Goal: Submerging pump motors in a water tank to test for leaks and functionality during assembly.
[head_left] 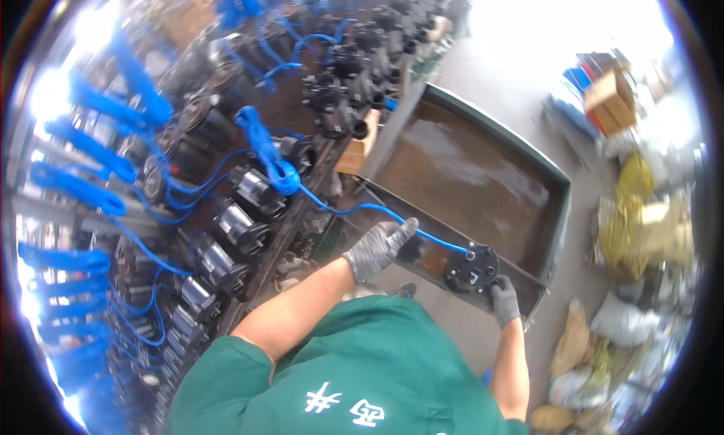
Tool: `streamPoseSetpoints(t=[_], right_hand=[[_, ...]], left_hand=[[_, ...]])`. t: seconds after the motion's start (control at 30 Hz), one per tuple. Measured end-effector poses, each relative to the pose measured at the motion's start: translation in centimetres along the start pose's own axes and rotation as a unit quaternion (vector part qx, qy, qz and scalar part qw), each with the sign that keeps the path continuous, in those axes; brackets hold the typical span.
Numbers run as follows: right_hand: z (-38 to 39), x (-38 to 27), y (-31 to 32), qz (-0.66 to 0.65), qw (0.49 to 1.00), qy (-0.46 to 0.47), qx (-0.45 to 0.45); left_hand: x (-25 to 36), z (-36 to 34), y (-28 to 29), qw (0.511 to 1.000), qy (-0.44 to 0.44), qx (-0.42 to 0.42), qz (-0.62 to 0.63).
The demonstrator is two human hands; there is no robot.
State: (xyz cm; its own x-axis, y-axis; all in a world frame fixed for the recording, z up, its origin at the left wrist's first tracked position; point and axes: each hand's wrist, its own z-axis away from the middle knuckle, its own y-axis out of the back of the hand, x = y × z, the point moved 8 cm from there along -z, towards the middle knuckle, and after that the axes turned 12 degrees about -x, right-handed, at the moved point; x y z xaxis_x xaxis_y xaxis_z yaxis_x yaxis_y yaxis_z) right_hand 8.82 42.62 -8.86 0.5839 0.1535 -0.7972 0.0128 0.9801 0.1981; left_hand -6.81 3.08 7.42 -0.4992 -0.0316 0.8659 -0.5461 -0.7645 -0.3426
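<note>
My left hand [375, 250], in a grey glove, is at centre beside a blue cable [365, 206], fingers extended toward it; whether it touches is unclear. My gloved right hand [504, 299] grips the edge of a round black pump part [473, 267] with bolts and a fitting where the cable enters. The cable runs from a looped blue bundle [271, 156] at upper left. The part is over the near compartment of a metal trough [559, 195], whose larger section holds murky brown water. My right fingertips are partly hidden by the part.
Rows of black pumps [247, 193] with hanging blue cable coils [83, 178] fill the left. A cardboard box [354, 152] stands beside the trough. Sacks [626, 318], yellow bundles [633, 239] and stacked cartons [607, 103] lie along the right side.
</note>
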Motion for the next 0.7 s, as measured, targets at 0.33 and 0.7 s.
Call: streamPoseSetpoints(t=[0.33,0.7], right_hand=[[1.7,-9.3,-5.4,-0.071,0.988,-0.037,-0.130],[1.7,-9.9,-6.7,-0.135,0.988,-0.028,-0.069]], left_hand=[[8.7,13.0,26.4,0.657,0.219,0.464,-0.553],[4.6,10.5,37.0,0.869,-0.054,0.454,-0.187]])
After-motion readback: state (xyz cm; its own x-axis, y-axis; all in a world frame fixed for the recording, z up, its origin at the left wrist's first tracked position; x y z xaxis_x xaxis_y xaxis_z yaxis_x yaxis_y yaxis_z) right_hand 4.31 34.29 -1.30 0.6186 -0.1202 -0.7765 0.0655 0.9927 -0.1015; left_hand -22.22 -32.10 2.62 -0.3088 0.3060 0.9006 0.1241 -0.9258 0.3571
